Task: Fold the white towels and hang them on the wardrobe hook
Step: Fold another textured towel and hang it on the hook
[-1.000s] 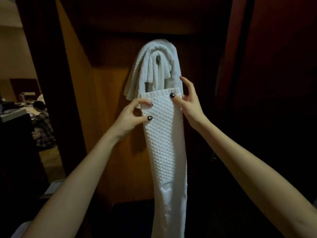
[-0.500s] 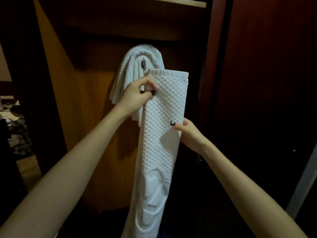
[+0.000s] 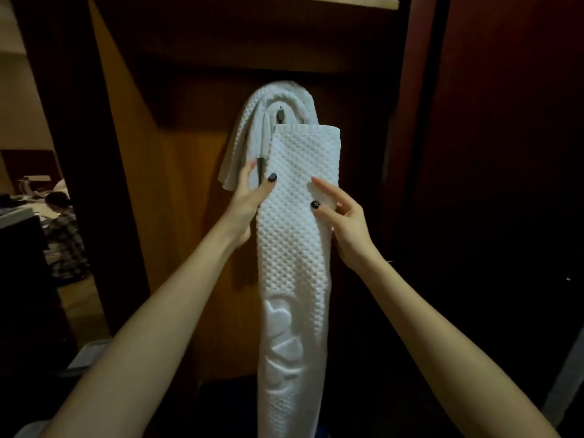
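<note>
Furniture and a seated person in a checked shirt fill the dim room we glimpse at far left. Next comes the wardrobe's brown side panel, with a pale shelf edge above.

Our left hand grips the left edge of the long towel, the thumb with its dark nail on the front and the fingers tucked behind. Just above it a draped towel curves over the metal hook, its loose end hanging beside our left fingers.

The long towel hangs straight down in front, its top hem just below the hook's tip and covering part of the draped towel. We cannot tell whether it is caught on the hook. A raised heart pattern shows lower down.

Our right hand pinches a fold at the long towel's right edge between thumb and forefinger, the other fingers loosely curled. Furthest right stands the dark red door.
</note>
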Available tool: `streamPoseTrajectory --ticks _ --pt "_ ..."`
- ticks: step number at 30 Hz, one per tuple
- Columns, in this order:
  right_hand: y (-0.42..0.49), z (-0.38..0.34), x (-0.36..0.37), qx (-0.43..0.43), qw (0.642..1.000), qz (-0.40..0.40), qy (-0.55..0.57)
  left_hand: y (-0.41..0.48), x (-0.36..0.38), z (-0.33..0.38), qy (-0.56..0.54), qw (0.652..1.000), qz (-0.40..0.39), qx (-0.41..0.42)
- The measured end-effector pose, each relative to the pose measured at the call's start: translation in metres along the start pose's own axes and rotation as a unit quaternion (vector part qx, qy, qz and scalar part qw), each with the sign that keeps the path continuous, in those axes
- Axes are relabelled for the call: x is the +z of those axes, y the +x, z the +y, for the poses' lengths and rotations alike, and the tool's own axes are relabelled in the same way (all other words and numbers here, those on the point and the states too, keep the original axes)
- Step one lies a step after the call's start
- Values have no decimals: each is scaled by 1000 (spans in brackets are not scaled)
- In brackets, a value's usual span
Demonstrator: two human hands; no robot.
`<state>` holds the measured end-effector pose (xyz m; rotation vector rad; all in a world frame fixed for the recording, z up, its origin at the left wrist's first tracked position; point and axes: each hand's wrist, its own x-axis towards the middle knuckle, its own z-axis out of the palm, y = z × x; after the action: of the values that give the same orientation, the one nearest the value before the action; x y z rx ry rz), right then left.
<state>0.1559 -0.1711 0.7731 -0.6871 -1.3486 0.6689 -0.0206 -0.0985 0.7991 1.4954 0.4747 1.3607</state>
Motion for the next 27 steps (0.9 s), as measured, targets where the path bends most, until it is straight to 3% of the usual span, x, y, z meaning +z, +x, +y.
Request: streamPoseTrajectory --ticks 3,7,11,16,23,27 --pt "1 3 -6 19 1000 13 11 -31 -5 -35 -15 997 73 -11" --pt "-4 9 -15 64 997 21 28 -66 -2 -61 -27 997 49 -44" --pt "-10 11 -20 75 996 30 21 -80 1 -71 -21 995 78 -59" --pt "-13 9 -21 78 996 32 18 -91 5 -75 -7 998 66 -18" --pt "-13 8 -18 86 994 72 1 -94 5 -72 143 988 37 54" --pt "-9 8 -12 72 993 89 -42 -93 8 -72 163 983 58 56"
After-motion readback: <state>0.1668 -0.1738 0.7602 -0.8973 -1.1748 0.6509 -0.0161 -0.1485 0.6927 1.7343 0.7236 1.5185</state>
